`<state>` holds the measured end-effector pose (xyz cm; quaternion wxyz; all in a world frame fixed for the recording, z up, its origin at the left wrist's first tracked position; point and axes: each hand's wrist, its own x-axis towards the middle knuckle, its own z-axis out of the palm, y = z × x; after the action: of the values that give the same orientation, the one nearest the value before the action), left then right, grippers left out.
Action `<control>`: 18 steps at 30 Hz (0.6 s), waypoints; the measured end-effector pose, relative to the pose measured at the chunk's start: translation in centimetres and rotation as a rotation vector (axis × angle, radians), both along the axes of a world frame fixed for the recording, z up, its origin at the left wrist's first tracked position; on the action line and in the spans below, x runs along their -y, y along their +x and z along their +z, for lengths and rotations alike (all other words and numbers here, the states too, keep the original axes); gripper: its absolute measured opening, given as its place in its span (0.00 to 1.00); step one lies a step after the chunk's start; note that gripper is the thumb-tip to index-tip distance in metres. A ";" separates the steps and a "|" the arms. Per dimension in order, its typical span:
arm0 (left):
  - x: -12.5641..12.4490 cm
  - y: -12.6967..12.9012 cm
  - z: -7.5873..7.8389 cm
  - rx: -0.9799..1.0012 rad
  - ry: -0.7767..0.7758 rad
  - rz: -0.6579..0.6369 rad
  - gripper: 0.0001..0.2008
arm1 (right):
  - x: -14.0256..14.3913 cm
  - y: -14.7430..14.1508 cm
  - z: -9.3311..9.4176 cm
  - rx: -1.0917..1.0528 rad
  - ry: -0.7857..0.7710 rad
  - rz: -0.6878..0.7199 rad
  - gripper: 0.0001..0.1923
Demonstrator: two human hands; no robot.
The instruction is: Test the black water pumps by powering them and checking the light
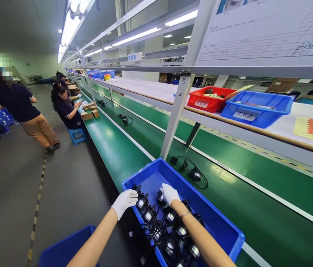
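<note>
Our left grip [125,200], in a white glove, curls over the near rim of the blue bin [223,222], fingers closed loosely with nothing held that we can see. Our right grip [169,193], gloved too, reaches down into the bin among the black pumps [170,215]; whether its fingers pinch one we cannot tell. The bin sits at the edge of the green bench [117,144]. Just beyond it lies a loose pump with cable [195,173]. On the shelf above stand a red bin [210,99] and another blue tray [257,107]. Seated workers [66,109] line the bench further along.
</note>
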<state>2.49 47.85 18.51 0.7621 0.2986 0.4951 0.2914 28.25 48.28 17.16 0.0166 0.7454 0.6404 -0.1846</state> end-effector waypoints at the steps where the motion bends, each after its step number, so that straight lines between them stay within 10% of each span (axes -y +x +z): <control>1: 0.2 -0.2 0.4 -0.004 0.024 0.001 0.15 | 0.5 0.1 1.4 0.015 0.041 -0.005 0.12; 10: 4.0 2.4 8.0 0.385 0.170 -0.153 0.28 | 9.4 -6.0 16.9 -0.049 0.498 0.295 0.21; 14: 9.4 -1.6 8.9 0.499 0.093 -0.178 0.27 | 13.4 -11.3 18.3 -0.290 0.608 0.423 0.22; 18: 14.4 -6.9 9.1 0.628 -0.052 -0.029 0.28 | 15.7 -16.1 15.9 -0.861 0.514 0.165 0.19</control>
<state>-4.40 33.45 27.62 0.8891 0.1817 0.2387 0.3458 12.12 32.60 33.08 -0.4184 0.5284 0.6707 -0.3097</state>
